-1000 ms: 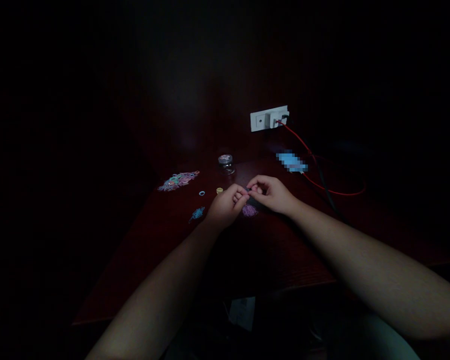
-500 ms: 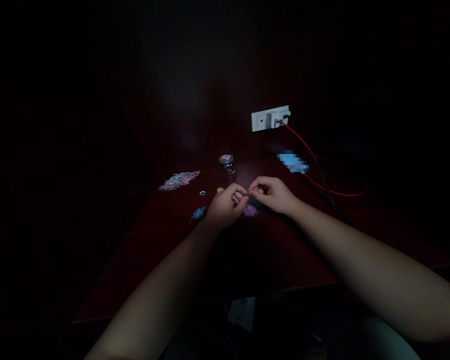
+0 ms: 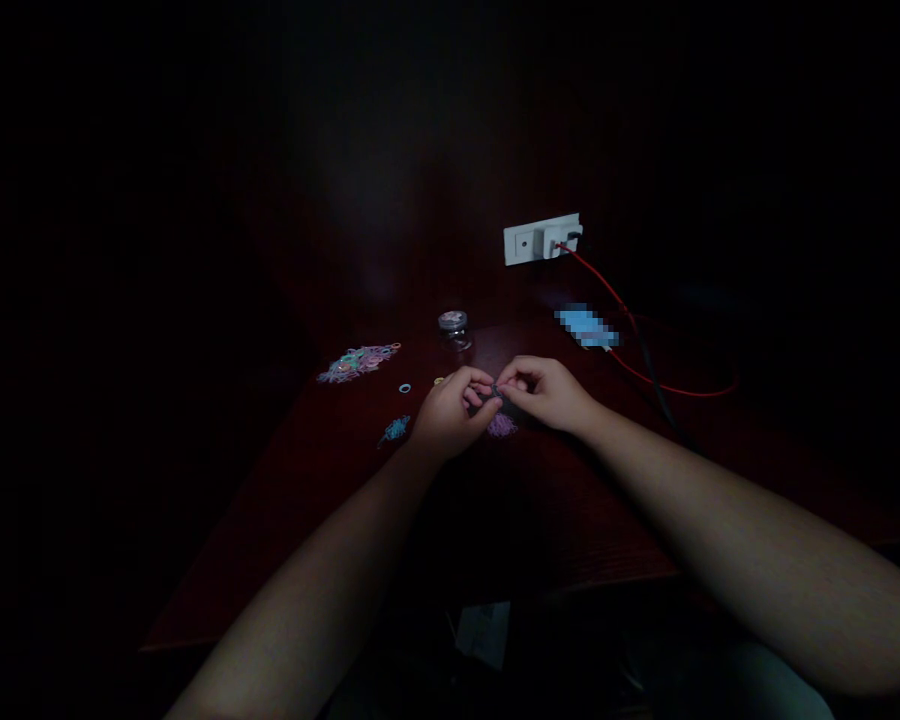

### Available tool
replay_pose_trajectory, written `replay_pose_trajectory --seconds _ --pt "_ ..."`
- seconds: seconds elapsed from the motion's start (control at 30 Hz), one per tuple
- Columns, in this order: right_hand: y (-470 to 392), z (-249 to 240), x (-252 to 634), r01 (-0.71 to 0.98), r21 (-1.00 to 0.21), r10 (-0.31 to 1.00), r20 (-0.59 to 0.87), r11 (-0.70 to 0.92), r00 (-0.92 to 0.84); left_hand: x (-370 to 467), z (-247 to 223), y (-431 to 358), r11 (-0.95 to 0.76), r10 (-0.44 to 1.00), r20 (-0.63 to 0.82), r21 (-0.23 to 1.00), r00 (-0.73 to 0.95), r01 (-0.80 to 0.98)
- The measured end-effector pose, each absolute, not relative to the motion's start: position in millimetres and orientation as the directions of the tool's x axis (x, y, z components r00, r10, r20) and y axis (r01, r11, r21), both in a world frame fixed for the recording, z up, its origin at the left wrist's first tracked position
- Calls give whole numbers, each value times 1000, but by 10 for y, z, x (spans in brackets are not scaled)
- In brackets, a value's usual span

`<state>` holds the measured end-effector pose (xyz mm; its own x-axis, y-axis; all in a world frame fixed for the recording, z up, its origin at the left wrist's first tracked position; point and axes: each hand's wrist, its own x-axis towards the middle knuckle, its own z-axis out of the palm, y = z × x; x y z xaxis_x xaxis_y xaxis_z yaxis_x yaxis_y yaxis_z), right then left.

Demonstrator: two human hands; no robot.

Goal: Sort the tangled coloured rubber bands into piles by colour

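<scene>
Near-black room, with faint light on one reddish-brown tabletop (image 3: 555,520). Below its front edge — one pale slip (image 3: 484,635), print too dim to read. Over the wood, two bare hands, close together: left hand (image 3: 450,412) with thumb and forefinger clamped on one small dark piece (image 3: 496,391); right hand (image 3: 551,392) with thumb and forefinger pinched on the same piece, from its right side. Position of that piece: between the two sets of fingertips, above the tabletop. Look of it: thin, dark grey, slightly lumpy — too small for a count of its parts.

On the wood, three heaps of little loops, too tangled to count. Nearest, one purple heap (image 3: 502,425) just under the fingers and one teal heap (image 3: 397,429) left of the left hand. Next, one pale blue ring (image 3: 405,388) and one yellow item (image 3: 439,381), partly hidden. Farther left, one larger mixed heap (image 3: 358,363) in lilac, pink, mint and orange.

Farther back, one lidded clear jar (image 3: 454,325), upright; well to its right, one blue pixelated object (image 3: 587,326) on one red cable (image 3: 596,272), near one black cable (image 3: 649,370). Beyond, on the wall (image 3: 390,200), one white socket plate (image 3: 523,245) with one white adapter (image 3: 551,242).
</scene>
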<state>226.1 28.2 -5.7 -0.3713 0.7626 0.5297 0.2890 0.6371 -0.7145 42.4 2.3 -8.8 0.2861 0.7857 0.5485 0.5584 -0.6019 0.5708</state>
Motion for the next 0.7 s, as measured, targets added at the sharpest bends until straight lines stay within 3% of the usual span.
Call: replay_pose_trajectory --seconds 0.7 --pt "283 -61 2257 286 -731 774 507 620 -380 411 -111 49 -608 781 559 575 279 548"
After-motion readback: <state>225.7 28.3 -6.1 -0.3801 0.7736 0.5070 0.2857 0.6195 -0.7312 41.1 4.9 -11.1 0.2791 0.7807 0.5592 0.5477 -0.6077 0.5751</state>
